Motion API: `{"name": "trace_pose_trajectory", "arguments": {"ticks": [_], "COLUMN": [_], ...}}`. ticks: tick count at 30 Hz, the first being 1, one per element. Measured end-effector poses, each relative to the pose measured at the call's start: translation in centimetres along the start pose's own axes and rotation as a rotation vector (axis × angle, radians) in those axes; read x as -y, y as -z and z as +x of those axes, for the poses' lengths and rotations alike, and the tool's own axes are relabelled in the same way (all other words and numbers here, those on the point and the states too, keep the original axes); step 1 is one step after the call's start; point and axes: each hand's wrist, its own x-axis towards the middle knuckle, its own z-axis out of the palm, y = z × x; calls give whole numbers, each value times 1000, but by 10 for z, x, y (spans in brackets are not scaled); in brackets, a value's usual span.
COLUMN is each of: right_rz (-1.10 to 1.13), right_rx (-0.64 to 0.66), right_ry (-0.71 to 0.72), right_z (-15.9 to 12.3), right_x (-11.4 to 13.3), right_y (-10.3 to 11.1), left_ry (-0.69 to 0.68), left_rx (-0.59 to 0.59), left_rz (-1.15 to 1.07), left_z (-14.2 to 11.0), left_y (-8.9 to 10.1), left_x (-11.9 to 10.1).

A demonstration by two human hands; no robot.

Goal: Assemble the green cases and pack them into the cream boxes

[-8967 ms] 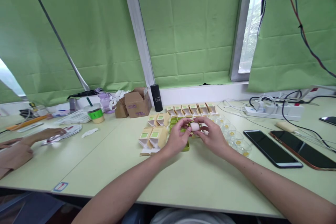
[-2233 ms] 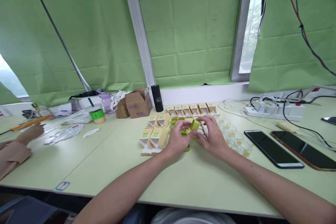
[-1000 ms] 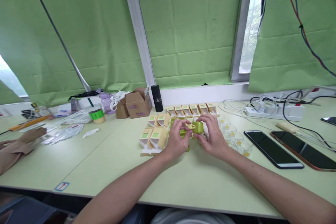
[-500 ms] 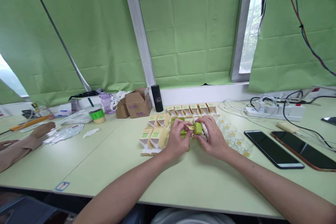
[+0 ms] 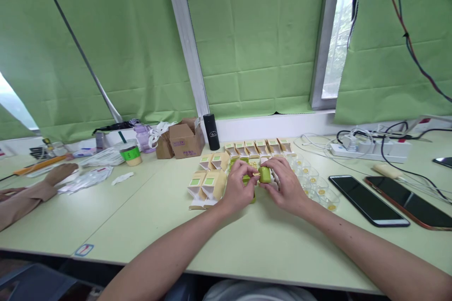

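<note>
My right hand (image 5: 285,185) is closed on a small, rounded green case (image 5: 264,175), gripping it by its right side. From the left, my left hand (image 5: 241,185) pinches a thin yellowish strip (image 5: 256,174) against the case's left side; whether the strip is attached cannot be made out. More green pieces lie below and behind my hands, mostly hidden by them. Open cream cartons with green labels (image 5: 212,183) stand just left of my left hand. Clear plastic cups (image 5: 321,186) with yellow spots are lined up beyond my right wrist.
A row of open cartons (image 5: 259,147) runs along the back. Behind are a black flask (image 5: 211,132) and a brown cardboard box (image 5: 186,139). Phones (image 5: 367,200) lie at the right, near a power strip (image 5: 370,149) with cables. Another person's hand (image 5: 60,174) rests at the far left.
The green case has turned and tilted slightly in my right hand, and the strip's end sits closer to it. At the far left, the other person's hand has moved slightly.
</note>
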Motion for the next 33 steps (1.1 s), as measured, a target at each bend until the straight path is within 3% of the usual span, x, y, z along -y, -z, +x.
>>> {"name": "trace_pose_trajectory", "arguments": {"ticks": [8,16,24,33], "right_rz": [1,138,97,135], "right_rx": [11,-1,53,-9], "right_ry": [5,-124,-72,-86], "right_z": [-1,1,-4,-1], "right_x": [-3,4,1,1], "right_y": [-1,-1,-2,2], "left_ry": [16,-4,74,16], "left_rx": [13,23,59,68], "left_rz": [-19,-11,-50,-62], "left_z": [-1,-1,0,1], "left_y": [-1,3,-1,-1], "left_x": [3,-1,0,4]}}
